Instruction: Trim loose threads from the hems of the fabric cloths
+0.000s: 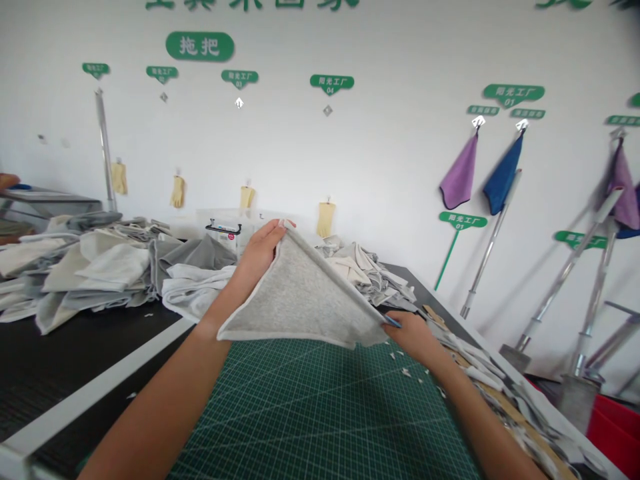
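Observation:
A light grey cloth piece with white edging is stretched out in the air above a green cutting mat. My left hand pinches its upper corner. Lower down on the right, my right hand is closed at the opposite corner. A slim blue thing sticks out of that hand's fingers; its kind is not clear, and the rest of it is hidden by the hand. Between the hands, the cloth's top edge runs taut and slants down to the right.
Heaps of grey and white cloths lie to the left, with another pile behind. Offcuts line the right side, and small scraps dot the mat. A clear box stands at the back. Mop poles lean against the wall.

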{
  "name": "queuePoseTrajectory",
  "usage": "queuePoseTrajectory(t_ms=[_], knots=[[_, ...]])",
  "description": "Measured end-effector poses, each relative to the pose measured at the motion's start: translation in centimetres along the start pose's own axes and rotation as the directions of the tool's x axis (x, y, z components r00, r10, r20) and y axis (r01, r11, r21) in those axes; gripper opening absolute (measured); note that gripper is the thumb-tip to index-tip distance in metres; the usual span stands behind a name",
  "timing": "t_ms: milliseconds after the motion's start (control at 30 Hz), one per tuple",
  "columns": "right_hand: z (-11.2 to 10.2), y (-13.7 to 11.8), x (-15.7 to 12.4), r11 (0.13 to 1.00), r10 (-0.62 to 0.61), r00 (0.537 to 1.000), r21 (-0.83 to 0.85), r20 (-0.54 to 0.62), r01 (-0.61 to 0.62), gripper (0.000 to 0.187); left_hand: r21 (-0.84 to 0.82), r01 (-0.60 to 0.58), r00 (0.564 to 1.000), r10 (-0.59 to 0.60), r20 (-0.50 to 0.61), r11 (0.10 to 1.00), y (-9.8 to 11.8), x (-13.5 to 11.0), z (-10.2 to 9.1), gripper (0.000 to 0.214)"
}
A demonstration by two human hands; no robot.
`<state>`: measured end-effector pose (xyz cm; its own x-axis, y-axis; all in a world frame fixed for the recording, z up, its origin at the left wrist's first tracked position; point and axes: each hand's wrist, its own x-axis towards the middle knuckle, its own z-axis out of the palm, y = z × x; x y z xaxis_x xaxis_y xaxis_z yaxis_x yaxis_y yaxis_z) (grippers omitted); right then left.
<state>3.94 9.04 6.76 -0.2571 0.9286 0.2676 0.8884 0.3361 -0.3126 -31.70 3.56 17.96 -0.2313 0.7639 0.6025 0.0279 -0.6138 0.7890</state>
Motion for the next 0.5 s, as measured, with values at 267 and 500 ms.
queuePoseTrajectory(t_ms=[267, 500], knots=[[-1.6, 2.8, 0.4, 0.996, 0.009, 0.992, 0.092, 0.122, -0.021, 0.028, 0.298, 0.128, 0.987, -0.152, 0.059, 0.946, -1.6, 0.9, -3.0, 0.034], [-3.2, 1.8, -1.3, 0.689, 0.037, 0.959, 0.688, 0.279, -0.227, 0.046, 0.773, 0.298, 0.804, -0.584, 0.113, 0.560, -3.1, 1.7, -7.6, 0.033]])
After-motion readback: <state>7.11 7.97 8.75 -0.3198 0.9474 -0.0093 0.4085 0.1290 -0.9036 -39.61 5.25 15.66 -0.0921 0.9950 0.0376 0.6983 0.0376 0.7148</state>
